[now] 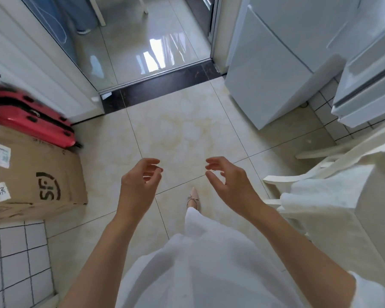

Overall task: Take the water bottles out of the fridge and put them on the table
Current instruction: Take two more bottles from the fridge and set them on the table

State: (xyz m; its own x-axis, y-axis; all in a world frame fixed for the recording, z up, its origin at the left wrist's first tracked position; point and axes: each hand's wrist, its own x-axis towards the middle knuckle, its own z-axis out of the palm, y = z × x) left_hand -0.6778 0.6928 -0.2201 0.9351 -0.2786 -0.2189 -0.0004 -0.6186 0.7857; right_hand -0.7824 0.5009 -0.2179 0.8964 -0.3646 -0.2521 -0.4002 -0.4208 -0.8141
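Observation:
A white fridge (276, 58) stands at the upper right, its doors closed; a second white appliance front (369, 85) shows at the right edge. No water bottle is in view. My left hand (140, 181) and my right hand (227, 178) hover side by side over the tiled floor in the middle of the view, both empty with fingers loosely curled and apart. The fridge lies ahead and to the right of my right hand. A white cloth-covered surface (342, 196) at the right may be the table.
A brown cardboard box (38, 174) and a red suitcase (31, 121) stand at the left. A white chair (298, 181) sits at the right beside the covered surface. A glass sliding door (80, 47) and dark threshold (160, 85) lie ahead. One shoe (193, 198) shows below.

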